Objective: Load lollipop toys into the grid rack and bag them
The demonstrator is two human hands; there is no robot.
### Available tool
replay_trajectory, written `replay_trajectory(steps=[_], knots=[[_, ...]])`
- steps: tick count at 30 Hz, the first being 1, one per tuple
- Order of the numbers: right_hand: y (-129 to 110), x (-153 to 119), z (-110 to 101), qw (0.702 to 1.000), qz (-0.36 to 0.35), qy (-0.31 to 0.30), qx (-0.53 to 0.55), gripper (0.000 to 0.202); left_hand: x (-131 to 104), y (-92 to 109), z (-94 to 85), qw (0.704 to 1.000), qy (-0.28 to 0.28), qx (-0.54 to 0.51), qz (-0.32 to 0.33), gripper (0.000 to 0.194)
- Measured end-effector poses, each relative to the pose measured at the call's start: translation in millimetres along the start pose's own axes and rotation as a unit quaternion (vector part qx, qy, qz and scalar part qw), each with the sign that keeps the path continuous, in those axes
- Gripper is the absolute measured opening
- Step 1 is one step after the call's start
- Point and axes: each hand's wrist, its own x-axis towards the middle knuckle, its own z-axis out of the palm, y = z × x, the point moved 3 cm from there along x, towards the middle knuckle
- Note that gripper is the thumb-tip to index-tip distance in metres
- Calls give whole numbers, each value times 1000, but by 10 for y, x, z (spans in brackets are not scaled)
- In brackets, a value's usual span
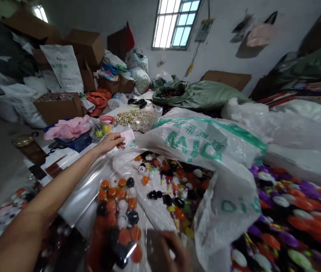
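Observation:
My left hand (114,142) is stretched forward, its fingers pinched on a small white paper slip (127,137) with reddish print. Low in the view my right hand (175,251) is smeared by motion, so its fingers are unclear. It is just right of a clear plastic bag (94,223) filled with orange, black and white round pieces (122,206). Beyond it, a large white plastic sack (234,200) with green lettering lies open. Inside that sack are loose Halloween-coloured pieces (177,177), some with small faces.
At right is a heap of purple, orange, black and white pieces (296,211). A blue basket (78,142) holds pink cloth (68,127), near a brown jar (27,148). Farther back are a bag of small pieces (136,119), a green sack (208,94) and cardboard boxes (85,47).

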Motion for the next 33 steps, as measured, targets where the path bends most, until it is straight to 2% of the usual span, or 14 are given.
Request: replay_trajectory(steps=[3,5,8,11,13,15,18,20,24,27,28,30,31,33], knots=[[-484,340,-188,997,-33,62,34,22,-851,274,281,988,-139,-10,61,40],[-775,457,-215,996,-23,56,72,32,-1321,390,484,976,-193,14,99,41],[-1026,452,-106,983,16,-47,179,36,-1757,471,716,968,-213,37,130,38],[-1081,252,-91,963,63,-52,257,32,-1998,561,892,953,-238,46,181,37],[-1086,83,-182,962,63,-28,266,31,-2128,651,970,945,-223,53,234,33],[-1107,-63,-310,969,37,-16,244,29,-2255,742,1034,944,-176,42,275,25],[-1173,-208,-467,985,-28,7,168,16,-2421,838,1148,950,-105,-1,292,15],[-1210,-258,-509,991,-73,33,109,13,-2497,873,1226,954,-96,-27,283,15],[-1151,-362,-555,992,-112,52,16,20,-2678,787,1199,980,-108,-20,169,7],[-947,-593,-728,997,-47,43,-34,25,-3105,495,1040,987,-156,-29,25,20],[-863,-705,-797,999,-13,17,-48,27,-3326,357,1017,977,-204,-56,-34,20],[-706,-968,-868,992,50,-99,-66,27,-3822,48,1047,930,-295,-140,-172,22],[-645,-1113,-851,979,71,-176,-69,24,-4051,-108,1093,899,-312,-187,-244,27],[-562,-1388,-698,948,85,-299,-69,20,-4354,-385,1216,852,-263,-281,-355,43]])
